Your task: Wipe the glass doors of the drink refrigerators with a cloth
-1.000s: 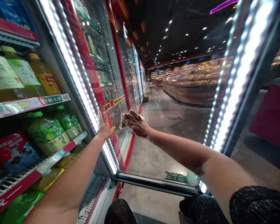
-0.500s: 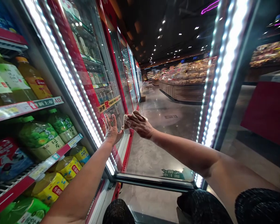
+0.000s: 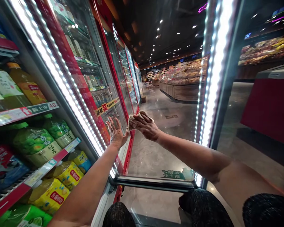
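A glass cooler door point(image 3: 156, 160) with bright light strips along both sides stands swung out in front of me. My right hand point(image 3: 146, 127) presses a crumpled pale cloth point(image 3: 132, 122) against the glass, its fingers lying over the cloth. Just left of it, my left hand point(image 3: 116, 133) is raised with fingers spread, seemingly flat on the same pane, and holds nothing. The cloth's underside is hidden by the right hand.
Shelves of bottled drinks point(image 3: 36, 142) fill the open cooler at left. Red-framed coolers point(image 3: 123, 78) run beyond the door. A wood-sided display point(image 3: 177, 91) stands across the aisle, and a red counter point(image 3: 267, 107) is at right. My knees point(image 3: 208, 208) are below the door's bottom frame.
My view has shifted slightly, so the shelves and door sit further left. Both hands keep their shapes, and the right one with the cloth has moved a little right in the picture.
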Demonstrator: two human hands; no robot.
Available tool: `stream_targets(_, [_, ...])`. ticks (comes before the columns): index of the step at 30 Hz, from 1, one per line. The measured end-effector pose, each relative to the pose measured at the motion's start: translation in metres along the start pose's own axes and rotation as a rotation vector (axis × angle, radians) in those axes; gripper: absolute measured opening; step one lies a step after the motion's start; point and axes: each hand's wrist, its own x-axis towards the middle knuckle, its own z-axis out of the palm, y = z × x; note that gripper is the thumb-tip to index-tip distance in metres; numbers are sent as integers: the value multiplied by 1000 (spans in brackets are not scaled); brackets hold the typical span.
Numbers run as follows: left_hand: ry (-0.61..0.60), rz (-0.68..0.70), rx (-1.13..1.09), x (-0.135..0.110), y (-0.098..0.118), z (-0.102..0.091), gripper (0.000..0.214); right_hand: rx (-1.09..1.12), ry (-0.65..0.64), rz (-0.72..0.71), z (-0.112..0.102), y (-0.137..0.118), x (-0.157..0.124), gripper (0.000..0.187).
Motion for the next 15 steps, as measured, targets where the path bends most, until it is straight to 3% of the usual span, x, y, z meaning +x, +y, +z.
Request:
stream_targets(5, [28,55,2,-2,19,8,108,-116,39,130,-17,10,-8,54])
stream_targets(11, [37,71,-12,-5,48,8,108,-110,11,33,-26,13,-41,55])
stream_targets(15, [20,52,-10,-7,67,10,109,-181,-5,116,-41,23,-43,57])
